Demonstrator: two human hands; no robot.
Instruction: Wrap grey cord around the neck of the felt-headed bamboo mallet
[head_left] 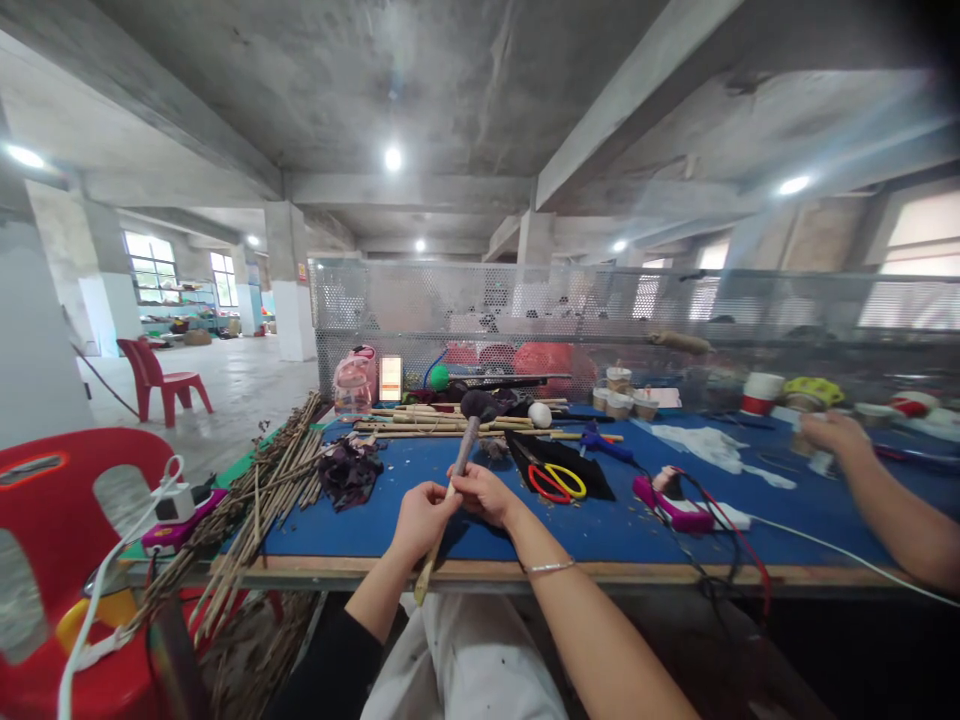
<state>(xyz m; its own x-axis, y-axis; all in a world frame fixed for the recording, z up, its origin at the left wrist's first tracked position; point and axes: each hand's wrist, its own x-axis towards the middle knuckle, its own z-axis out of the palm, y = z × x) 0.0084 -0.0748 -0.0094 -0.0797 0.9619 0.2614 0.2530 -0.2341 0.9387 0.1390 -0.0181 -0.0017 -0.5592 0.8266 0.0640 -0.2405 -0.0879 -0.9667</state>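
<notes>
A thin stick with a dark rounded head slants up and away over the table's front edge. Its upper part looks wrapped in something grey, while the lower end is bare and yellowish. Fingers of my left hand are closed around its middle. Just above and to the right, my right hand pinches the same stick. Scissors with red and yellow handles lie on a black cloth right of my hands. Crumpled dark purple material rests on the left.
Dry branches heap at the left table edge beside a purple power strip. A blue glue gun, a second power strip and trailing cords lie rightward. Another person's arm reaches in at far right. Perforated metal panels stand behind.
</notes>
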